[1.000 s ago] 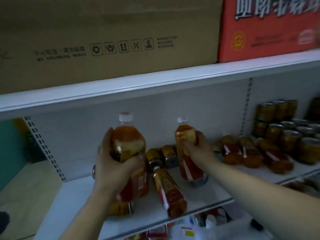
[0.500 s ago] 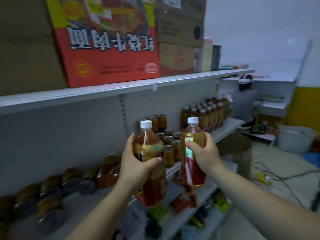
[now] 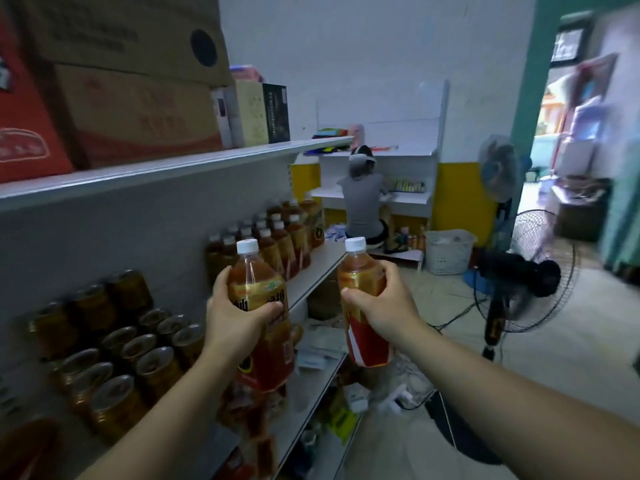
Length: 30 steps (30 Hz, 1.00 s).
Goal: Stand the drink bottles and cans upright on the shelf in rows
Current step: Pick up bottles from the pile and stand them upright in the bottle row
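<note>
Holding two drink bottles upright in front of me, I look along the shelf [image 3: 313, 277]. At the upper left of the frame, cardboard cartons [image 3: 121, 109] sit on the top board. Below them, at the lower left, the cans [image 3: 131, 355] stand upright in rows, so I judge that part done. Just left of centre, my left hand [image 3: 235, 323] is wrapped round the larger bottle [image 3: 259, 282] at its gold label, thumb across the front. I grip it there so it stays vertical, white cap up, ready to go down on its base. Behind it, further along the shelf, a block of standing bottles [image 3: 277, 240] is lined up, and I judge these two belong beside them. Right of centre, my right hand [image 3: 386, 306] curls round the slimmer bottle [image 3: 367, 344] above its red label, cap up, out over the aisle. Neither bottle touches the shelf yet. Far behind, a person [image 3: 362, 202] sits at another shelf, and a standing fan [image 3: 519, 271] fills the right.
</note>
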Tool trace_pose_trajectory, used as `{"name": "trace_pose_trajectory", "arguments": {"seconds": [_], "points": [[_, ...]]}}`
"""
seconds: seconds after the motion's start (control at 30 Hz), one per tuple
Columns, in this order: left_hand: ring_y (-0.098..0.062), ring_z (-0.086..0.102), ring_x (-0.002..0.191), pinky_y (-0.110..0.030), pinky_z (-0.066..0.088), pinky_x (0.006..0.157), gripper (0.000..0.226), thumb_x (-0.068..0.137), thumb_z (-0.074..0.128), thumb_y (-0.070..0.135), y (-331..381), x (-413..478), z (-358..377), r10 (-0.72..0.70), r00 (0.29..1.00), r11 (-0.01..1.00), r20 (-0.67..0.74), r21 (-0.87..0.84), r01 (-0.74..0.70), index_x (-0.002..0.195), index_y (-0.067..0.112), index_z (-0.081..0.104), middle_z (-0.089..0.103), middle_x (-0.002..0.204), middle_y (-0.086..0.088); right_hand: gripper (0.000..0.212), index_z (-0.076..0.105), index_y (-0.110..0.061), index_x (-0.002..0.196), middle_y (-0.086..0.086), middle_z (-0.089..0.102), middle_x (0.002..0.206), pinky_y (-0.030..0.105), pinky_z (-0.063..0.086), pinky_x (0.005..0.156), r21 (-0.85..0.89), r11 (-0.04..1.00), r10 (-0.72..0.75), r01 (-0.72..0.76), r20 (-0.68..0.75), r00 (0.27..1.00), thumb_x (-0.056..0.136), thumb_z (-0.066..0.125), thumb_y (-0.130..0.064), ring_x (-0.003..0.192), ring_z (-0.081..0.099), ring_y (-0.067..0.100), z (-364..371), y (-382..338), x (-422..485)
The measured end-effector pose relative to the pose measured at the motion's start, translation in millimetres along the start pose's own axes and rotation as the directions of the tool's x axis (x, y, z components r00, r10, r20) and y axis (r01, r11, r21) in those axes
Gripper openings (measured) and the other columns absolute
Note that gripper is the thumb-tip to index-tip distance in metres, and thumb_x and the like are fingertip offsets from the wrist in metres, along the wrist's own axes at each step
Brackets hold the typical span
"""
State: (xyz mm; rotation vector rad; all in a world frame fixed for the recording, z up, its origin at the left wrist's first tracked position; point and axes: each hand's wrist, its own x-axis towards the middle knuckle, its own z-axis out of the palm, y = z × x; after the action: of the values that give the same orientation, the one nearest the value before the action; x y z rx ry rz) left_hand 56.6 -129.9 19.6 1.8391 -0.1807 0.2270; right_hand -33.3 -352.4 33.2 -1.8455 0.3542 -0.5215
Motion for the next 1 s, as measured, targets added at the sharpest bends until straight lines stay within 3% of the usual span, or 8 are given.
{"name": "trace_pose_trajectory", "arguments": {"seconds": [0.27, 0.37, 0.5, 0.6, 0.67, 0.8, 0.93, 1.0], "points": [[-0.023, 0.049, 0.119, -0.046, 0.043, 0.101, 0.103, 0.054, 0.088, 0.025, -44.1, 129.1, 90.3, 0.059, 0.992, 0.998, -0.115, -0.018, -0.062, 0.137, 0.037, 0.029, 0.043, 0.135, -0.002, 0.064, 0.034, -0.042, 0.112, -0.021, 0.047, 0.098, 0.034, 0.041, 0.086, -0.045, 0.999, 0.022, -0.017, 0.111, 0.994, 0.070, 0.081, -0.029, 0.099, 0.050, 0.012, 33.6, 46.0, 151.9], [-0.021, 0.048, 0.122, -0.045, 0.041, 0.103, 0.101, 0.054, 0.088, 0.022, -56.1, 165.5, 114.8, 0.061, 0.988, 0.997, -0.140, -0.028, -0.065, 0.136, 0.037, 0.031, 0.045, 0.135, 0.001, 0.065, 0.037, -0.038, 0.116, -0.016, 0.048, 0.099, 0.034, 0.039, 0.086, -0.085, 0.995, 0.058, -0.045, 0.162, 0.985, 0.071, 0.081, -0.027, 0.100, 0.049, 0.014, 47.1, 57.1, 207.5], [-0.011, 0.047, 0.118, -0.033, 0.039, 0.098, 0.093, 0.055, 0.085, 0.019, -64.8, 191.6, 135.8, 0.126, 0.985, 0.992, -0.118, 0.002, -0.127, 0.131, 0.039, 0.036, 0.047, 0.129, 0.009, 0.062, 0.037, -0.038, 0.117, -0.011, 0.050, 0.104, 0.033, 0.040, 0.085, -0.118, 0.991, 0.090, -0.065, 0.220, 0.971, 0.073, 0.080, -0.027, 0.102, 0.050, 0.016, 68.4, 68.0, 269.7], [-0.013, 0.051, 0.119, -0.038, 0.046, 0.099, 0.098, 0.050, 0.083, 0.029, -74.3, 205.2, 149.0, 0.122, 0.985, 0.992, -0.123, 0.006, -0.122, 0.135, 0.038, 0.035, 0.048, 0.132, 0.005, 0.062, 0.036, -0.038, 0.115, -0.008, 0.053, 0.107, 0.037, 0.044, 0.088, -0.111, 0.993, 0.076, -0.048, 0.273, 0.959, 0.072, 0.080, -0.029, 0.104, 0.053, 0.019, 89.7, 75.5, 311.5], [-0.011, 0.053, 0.117, -0.039, 0.049, 0.097, 0.100, 0.050, 0.084, 0.027, -82.0, 211.8, 158.6, 0.117, 0.982, 0.993, -0.151, -0.002, -0.119, 0.137, 0.037, 0.036, 0.050, 0.131, 0.006, 0.071, 0.038, -0.032, 0.124, -0.003, 0.057, 0.116, 0.042, 0.047, 0.093, -0.093, 0.996, 0.044, -0.016, 0.312, 0.949, 0.069, 0.083, -0.030, 0.110, 0.055, 0.022, 104.6, 83.0, 335.4], [-0.013, 0.054, 0.118, -0.043, 0.051, 0.095, 0.105, 0.046, 0.085, 0.040, -93.0, 220.3, 179.0, 0.040, 0.957, 0.999, -0.286, 0.032, -0.032, 0.137, 0.040, 0.032, 0.048, 0.134, 0.004, 0.084, 0.035, -0.024, 0.139, -0.001, 0.053, 0.131, 0.034, 0.043, 0.095, -0.065, 0.996, -0.035, 0.069, 0.424, 0.905, 0.070, 0.083, -0.028, 0.121, 0.052, 0.023, 125.8, 101.7, 377.6], [-0.012, 0.053, 0.115, -0.035, 0.049, 0.095, 0.100, 0.046, 0.086, 0.035, -93.3, 228.5, 208.9, 0.017, 0.886, 0.997, -0.464, 0.071, 0.018, 0.132, 0.038, 0.036, 0.046, 0.130, 0.006, 0.086, 0.031, -0.024, 0.142, -0.001, 0.052, 0.135, 0.030, 0.040, 0.092, -0.030, 0.986, -0.123, 0.166, 0.543, 0.831, 0.074, 0.082, -0.033, 0.123, 0.050, 0.023, 136.3, 116.7, 417.2], [-0.014, 0.051, 0.119, -0.039, 0.048, 0.098, 0.099, 0.046, 0.088, 0.038, -92.9, 231.4, 223.3, 0.019, 0.836, 0.993, -0.548, 0.106, 0.047, 0.132, 0.038, 0.037, 0.045, 0.133, 0.003, 0.084, 0.031, -0.025, 0.142, -0.001, 0.053, 0.135, 0.032, 0.043, 0.094, -0.004, 0.978, -0.164, 0.208, 0.603, 0.781, 0.075, 0.080, -0.035, 0.123, 0.051, 0.023, 137.2, 122.3, 431.7]]}}
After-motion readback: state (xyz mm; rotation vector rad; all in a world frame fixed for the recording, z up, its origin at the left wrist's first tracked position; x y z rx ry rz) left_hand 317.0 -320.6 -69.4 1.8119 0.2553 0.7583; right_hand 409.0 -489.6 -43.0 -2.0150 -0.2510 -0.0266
